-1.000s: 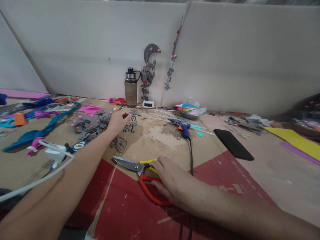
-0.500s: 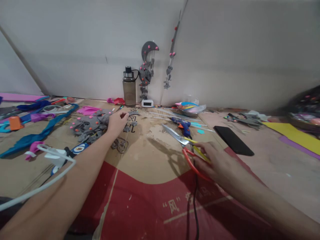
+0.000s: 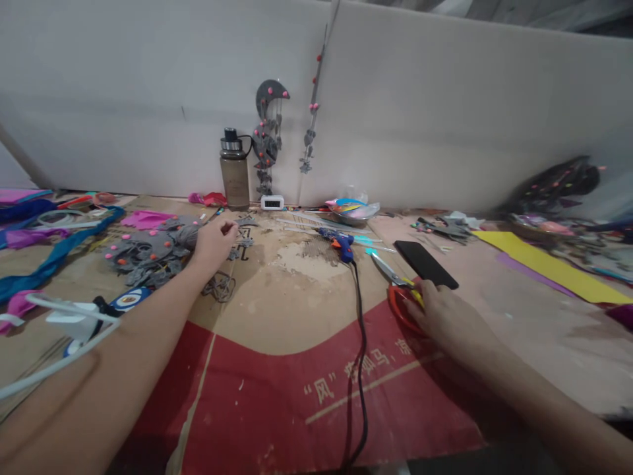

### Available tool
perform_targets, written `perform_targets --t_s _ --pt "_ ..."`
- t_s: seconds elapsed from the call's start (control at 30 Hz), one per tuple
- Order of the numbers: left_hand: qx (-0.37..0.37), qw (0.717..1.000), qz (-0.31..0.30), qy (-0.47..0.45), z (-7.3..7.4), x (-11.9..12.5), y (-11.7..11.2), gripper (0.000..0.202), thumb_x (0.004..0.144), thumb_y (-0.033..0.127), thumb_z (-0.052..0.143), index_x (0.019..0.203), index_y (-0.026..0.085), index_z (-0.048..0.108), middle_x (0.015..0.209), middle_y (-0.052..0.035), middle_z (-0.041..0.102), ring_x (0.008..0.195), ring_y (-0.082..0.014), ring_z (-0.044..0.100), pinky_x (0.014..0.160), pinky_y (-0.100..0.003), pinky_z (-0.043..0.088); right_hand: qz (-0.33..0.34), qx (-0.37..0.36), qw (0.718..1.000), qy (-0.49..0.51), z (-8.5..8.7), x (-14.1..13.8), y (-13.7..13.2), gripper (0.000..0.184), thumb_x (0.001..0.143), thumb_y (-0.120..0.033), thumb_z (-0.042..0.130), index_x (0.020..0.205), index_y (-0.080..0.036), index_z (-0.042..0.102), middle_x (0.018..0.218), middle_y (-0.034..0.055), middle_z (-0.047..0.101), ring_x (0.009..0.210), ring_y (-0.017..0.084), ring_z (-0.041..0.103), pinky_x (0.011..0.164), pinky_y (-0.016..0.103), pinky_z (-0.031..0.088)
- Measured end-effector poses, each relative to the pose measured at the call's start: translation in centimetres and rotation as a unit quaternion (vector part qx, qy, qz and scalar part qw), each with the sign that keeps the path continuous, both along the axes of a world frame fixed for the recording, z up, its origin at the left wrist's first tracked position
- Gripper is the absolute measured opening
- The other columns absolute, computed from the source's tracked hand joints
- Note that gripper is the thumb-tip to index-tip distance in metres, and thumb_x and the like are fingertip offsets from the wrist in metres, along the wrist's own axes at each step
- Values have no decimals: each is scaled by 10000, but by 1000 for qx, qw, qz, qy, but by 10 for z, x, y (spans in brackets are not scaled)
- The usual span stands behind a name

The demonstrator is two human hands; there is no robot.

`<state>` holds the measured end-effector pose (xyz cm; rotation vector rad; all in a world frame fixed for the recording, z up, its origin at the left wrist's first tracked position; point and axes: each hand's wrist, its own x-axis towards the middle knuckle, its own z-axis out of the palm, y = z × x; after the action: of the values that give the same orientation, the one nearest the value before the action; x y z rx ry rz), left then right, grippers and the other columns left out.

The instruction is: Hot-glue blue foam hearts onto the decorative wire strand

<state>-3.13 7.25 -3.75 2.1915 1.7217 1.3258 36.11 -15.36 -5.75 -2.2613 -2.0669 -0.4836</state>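
Observation:
My right hand (image 3: 442, 313) is closed on the handles of a pair of scissors (image 3: 390, 269), one red and one yellow. The blades point away from me, left of a black phone (image 3: 426, 264). My left hand (image 3: 215, 245) has its fingers curled together beside a heap of grey felt pieces (image 3: 148, 251) dotted with pink and orange pom-poms. Whatever its fingertips may hold is hidden. Small grey felt scraps (image 3: 243, 249) lie just right of that hand, and a tangle of thin grey cord (image 3: 220, 287) lies below it.
A blue glue gun (image 3: 341, 245) lies mid-table, its black cable (image 3: 361, 330) running toward me. Behind stand a bottle (image 3: 235, 175), a small digital clock (image 3: 271, 202) and a dish of scraps (image 3: 353, 211). A white cord (image 3: 64, 379) crosses by my left forearm. Yellow sheets (image 3: 548, 264) lie right.
My right hand has moved right and lowered the scissors toward the table, away from the glue gun. The view has swung right. My left hand stays by the felt heap.

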Motion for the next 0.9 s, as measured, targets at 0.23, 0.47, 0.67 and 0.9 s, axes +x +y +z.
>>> perform_targets --t_s 0.23,0.47,0.67,0.9 --pt "10 1000 14 5 1 -3 -1 189 794 284 548 809 172 699 801 -59 718 726 -206 626 710 -287 443 259 80 958 94 43 -71 49 504 948 -430 344 1360 -151 420 1360 167 500 1283 281 450 1032 466 399" --pt "21 999 15 23 -4 -5 1 195 803 283 539 799 167 696 802 -67 715 743 -205 623 725 -286 446 374 -58 912 156 17 -158 148 719 936 -505 319 1465 -24 242 1558 205 153 1457 283 83 1178 471 149" --pt "-5 999 25 -18 -6 -3 -1 217 808 276 543 839 136 705 815 -78 719 718 -181 624 711 -271 451 519 -211 801 212 27 -178 111 774 900 -592 385 1438 -39 336 1532 217 229 1445 280 154 1181 439 113" --pt "-15 997 37 -67 -3 1 -8 218 805 279 554 846 134 711 790 -60 718 706 -165 618 700 -254 449 544 -241 674 437 64 -174 86 539 992 -447 228 1109 -141 657 1165 82 676 1119 135 602 1006 302 426"
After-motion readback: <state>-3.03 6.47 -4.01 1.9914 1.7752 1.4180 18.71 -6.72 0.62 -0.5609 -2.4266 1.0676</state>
